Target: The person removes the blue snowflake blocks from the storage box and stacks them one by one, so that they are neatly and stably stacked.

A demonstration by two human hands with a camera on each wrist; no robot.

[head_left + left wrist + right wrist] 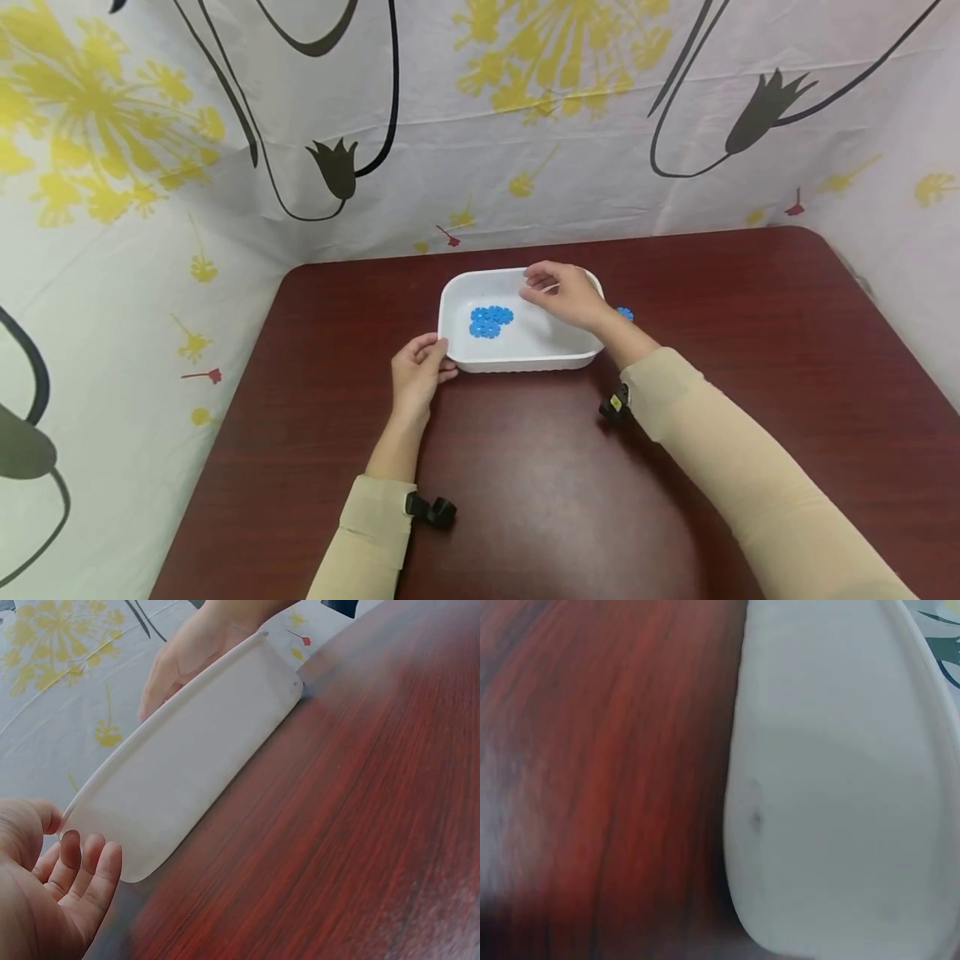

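Observation:
A white plastic tray (525, 364) rests on the table, its near wall also filling much of the right wrist view. My left hand (417, 379) grips the tray's near left corner, thumb at the rim and fingers against the outer wall. Several blue notched plastic discs (491, 317) lie grouped in the tray's left half. Over the tray's right half hovers my right hand (566, 296), fingers loosely bent with a gap between thumb and fingers. Nothing shows in its grasp. Its fingers are outside the right wrist view and partly hidden by the tray in the left wrist view (199, 656).
More blue plastic (625, 313) shows just right of the tray, partly hidden by the right forearm. The dark red wooden table (525, 467) meets a flower-patterned cloth (570, 167) at the back. Black cameras are strapped to both wrists.

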